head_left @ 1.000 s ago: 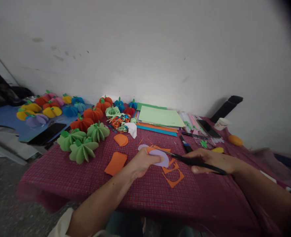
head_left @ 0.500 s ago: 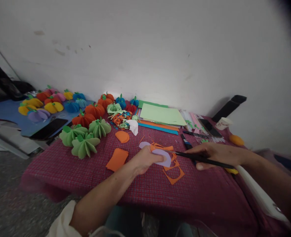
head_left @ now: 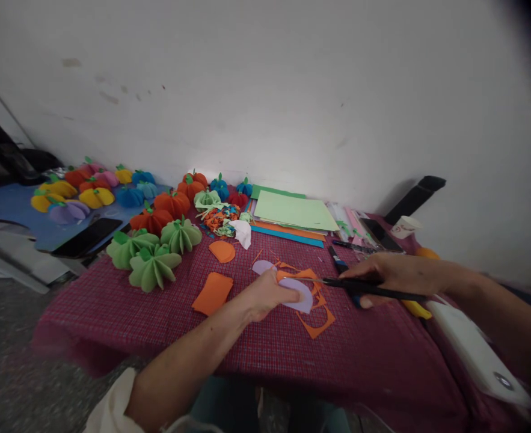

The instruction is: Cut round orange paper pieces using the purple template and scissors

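My left hand (head_left: 267, 294) pinches a rounded piece of purple paper (head_left: 302, 297) together with orange paper (head_left: 309, 274) behind it. Black-handled scissors (head_left: 344, 284) are in my right hand (head_left: 395, 273), its fingers wrapped round the handles. Their thin blades point left and reach the orange paper just above the purple piece's edge. Beneath both papers lie orange offcuts (head_left: 317, 331) with curved cut-outs. Another bit of purple paper (head_left: 261, 266) shows behind my left hand. Orange rectangles (head_left: 213, 293) and rounded orange pieces (head_left: 222, 251) lie left of it.
Green paper pumpkins (head_left: 154, 267), orange ones (head_left: 172, 203) and a heap of shreds (head_left: 222, 219) occupy the left. Coloured sheets (head_left: 294, 210) are stacked at the back. Rightward are a dark blue-banded marker (head_left: 338, 258), a paper cup (head_left: 405, 227) and a white device (head_left: 477, 349).
The scissors and my right hand have shifted slightly, and the handles lie nearer level. The purple piece has tilted a little in my left hand. The view has moved slightly, showing more of the white device.
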Action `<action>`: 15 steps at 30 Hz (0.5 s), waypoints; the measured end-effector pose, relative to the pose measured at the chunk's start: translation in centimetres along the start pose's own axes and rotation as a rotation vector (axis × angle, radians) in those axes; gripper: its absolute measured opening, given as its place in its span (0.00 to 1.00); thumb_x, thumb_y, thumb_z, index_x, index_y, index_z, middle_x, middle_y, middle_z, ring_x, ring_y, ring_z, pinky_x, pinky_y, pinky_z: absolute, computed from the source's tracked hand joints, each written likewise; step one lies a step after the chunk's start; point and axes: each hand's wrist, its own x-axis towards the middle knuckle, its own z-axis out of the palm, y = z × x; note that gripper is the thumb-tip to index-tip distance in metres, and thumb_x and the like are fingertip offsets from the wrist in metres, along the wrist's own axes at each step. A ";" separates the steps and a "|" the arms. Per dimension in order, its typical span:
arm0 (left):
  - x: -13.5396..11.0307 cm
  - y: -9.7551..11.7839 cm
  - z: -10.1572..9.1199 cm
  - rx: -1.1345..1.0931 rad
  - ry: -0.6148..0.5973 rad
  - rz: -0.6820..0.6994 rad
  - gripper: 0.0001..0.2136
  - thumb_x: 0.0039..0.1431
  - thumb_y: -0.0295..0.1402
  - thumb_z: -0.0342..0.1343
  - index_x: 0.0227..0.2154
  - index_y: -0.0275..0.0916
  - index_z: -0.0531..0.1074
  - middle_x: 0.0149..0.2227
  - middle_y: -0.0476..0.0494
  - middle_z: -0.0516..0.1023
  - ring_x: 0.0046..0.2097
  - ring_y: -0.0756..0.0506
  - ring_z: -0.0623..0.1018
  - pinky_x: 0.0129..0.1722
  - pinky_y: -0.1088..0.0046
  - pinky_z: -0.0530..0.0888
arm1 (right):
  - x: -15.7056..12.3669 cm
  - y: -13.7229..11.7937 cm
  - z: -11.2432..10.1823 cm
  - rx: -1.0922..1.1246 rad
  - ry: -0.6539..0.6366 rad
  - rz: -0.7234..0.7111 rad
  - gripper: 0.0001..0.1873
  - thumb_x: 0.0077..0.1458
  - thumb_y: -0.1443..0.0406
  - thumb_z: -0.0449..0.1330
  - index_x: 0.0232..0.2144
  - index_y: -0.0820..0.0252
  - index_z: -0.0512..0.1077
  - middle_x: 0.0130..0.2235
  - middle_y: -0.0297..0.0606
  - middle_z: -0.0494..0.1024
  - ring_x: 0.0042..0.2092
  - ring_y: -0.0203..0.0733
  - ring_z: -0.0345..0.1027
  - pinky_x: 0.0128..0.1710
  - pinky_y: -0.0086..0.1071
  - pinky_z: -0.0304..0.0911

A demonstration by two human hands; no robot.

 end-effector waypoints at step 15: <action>0.2 -0.2 0.0 -0.007 0.004 0.019 0.07 0.32 0.23 0.59 0.22 0.33 0.74 0.23 0.49 0.74 0.27 0.51 0.71 0.31 0.76 0.66 | -2.4 1.7 -0.4 0.068 -0.002 0.077 0.23 0.54 0.61 0.53 0.51 0.66 0.63 0.39 0.44 0.72 0.40 0.40 0.65 0.40 0.31 0.59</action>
